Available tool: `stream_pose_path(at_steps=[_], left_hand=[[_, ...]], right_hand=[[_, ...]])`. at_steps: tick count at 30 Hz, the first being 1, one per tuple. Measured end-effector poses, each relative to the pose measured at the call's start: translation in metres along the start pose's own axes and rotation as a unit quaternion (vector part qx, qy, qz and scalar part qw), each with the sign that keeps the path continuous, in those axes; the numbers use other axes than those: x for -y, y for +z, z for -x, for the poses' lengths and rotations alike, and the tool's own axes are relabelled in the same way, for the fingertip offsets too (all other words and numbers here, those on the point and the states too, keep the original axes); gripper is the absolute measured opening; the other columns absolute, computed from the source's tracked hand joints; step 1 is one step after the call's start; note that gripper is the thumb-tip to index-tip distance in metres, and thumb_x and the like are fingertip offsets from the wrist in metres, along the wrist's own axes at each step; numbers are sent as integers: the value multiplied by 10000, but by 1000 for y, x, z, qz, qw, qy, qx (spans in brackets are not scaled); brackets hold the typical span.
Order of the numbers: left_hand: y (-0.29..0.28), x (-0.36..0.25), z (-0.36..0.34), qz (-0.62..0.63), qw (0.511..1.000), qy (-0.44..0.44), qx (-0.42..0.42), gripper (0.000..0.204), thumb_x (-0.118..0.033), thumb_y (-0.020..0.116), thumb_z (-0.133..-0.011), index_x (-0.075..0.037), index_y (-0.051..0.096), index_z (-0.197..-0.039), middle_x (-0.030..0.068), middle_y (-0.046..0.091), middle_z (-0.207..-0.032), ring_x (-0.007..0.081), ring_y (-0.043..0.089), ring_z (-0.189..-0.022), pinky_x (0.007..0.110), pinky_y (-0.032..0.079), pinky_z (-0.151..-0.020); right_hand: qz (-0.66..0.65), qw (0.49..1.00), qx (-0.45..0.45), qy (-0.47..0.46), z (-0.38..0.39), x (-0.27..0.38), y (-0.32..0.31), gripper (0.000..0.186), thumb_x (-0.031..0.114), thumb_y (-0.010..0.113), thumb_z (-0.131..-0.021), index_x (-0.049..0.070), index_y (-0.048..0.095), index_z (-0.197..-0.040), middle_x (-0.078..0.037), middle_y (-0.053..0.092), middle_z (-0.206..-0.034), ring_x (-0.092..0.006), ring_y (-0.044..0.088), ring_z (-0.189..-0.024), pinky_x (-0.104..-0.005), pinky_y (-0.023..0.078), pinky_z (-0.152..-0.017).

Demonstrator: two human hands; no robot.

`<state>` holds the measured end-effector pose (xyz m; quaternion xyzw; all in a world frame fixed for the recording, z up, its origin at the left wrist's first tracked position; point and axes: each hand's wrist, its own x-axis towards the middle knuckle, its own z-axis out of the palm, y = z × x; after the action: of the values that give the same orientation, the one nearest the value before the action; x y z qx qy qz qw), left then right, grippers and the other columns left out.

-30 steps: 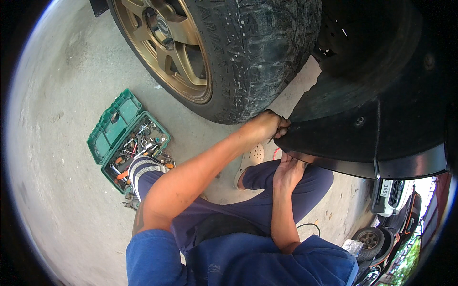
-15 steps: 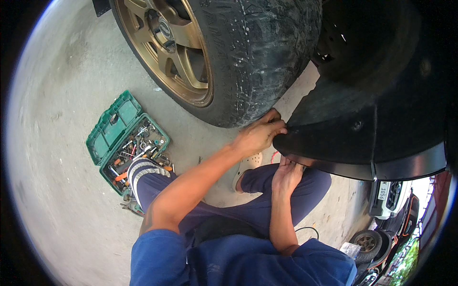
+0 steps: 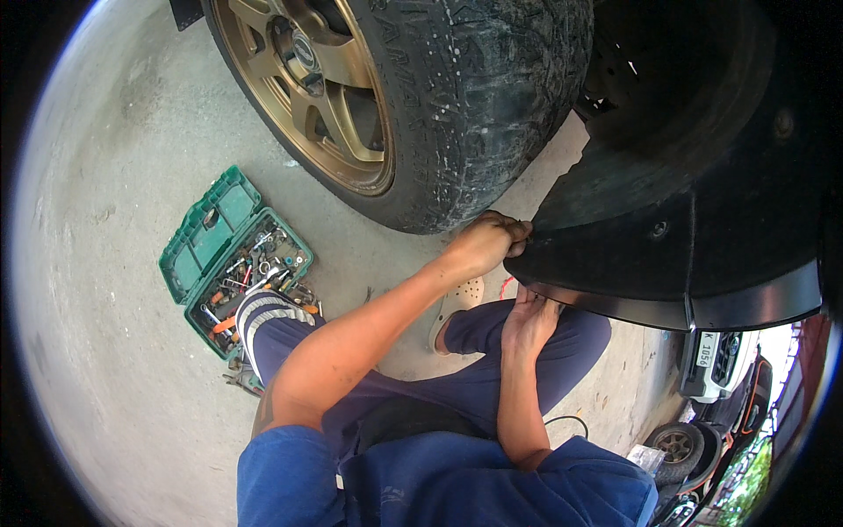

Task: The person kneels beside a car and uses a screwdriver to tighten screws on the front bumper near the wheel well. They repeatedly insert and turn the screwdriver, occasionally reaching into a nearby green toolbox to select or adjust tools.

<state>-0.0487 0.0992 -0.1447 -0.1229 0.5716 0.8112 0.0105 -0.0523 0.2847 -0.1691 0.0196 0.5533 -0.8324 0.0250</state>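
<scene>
My left hand [image 3: 493,241] is closed, its fingers curled and pressed together at the pointed lower corner of the black wheel arch liner [image 3: 606,255]. Whatever lies between those fingertips is too small or hidden to make out. Just below, my right hand [image 3: 529,323] is turned palm up at the glossy black bumper edge [image 3: 606,303]. Its thumb and fingers meet that edge, and the fingertips are partly covered by it. Close beside my left hand is the worn black tyre [image 3: 492,114] with its bronze wheel rim [image 3: 347,114].
An open green toolbox [image 3: 198,325], full of mixed tools and small hardware, lies on the concrete floor [image 3: 114,290] left of my knees. A red cord [image 3: 506,285] shows beside my shoe [image 3: 461,303]. At far right are a white vehicle [image 3: 716,378] and a loose wheel [image 3: 676,448].
My left hand has rolled over, its fingers curling tighter at the liner corner. My right hand stays at the bumper edge.
</scene>
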Motion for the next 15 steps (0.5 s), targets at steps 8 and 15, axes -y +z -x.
stream_pose_path(at_steps=[8,15], left_hand=[[2,-15,2,119,985,-123,12,365,-302,561,-1033,-74,653,-764,-7,551,-684,110,404,-620,281,338,-599],[0,-20,-1,126,980,-152,29,262,-269,576,-1013,-71,707,-902,-1,608,-752,100,463,-666,264,363,-602]], right_hand=[[-16,1000,8,-11,-2,-3,-2,465,253,549,-1065,39,431,-1460,-125,513,-1440,-252,536,-1303,-403,460,-1139],[-15,1000,1,-5,-1,-2,-1,455,264,545,-1068,31,443,-1445,-123,529,-1420,-242,552,-1279,-397,470,-1129]])
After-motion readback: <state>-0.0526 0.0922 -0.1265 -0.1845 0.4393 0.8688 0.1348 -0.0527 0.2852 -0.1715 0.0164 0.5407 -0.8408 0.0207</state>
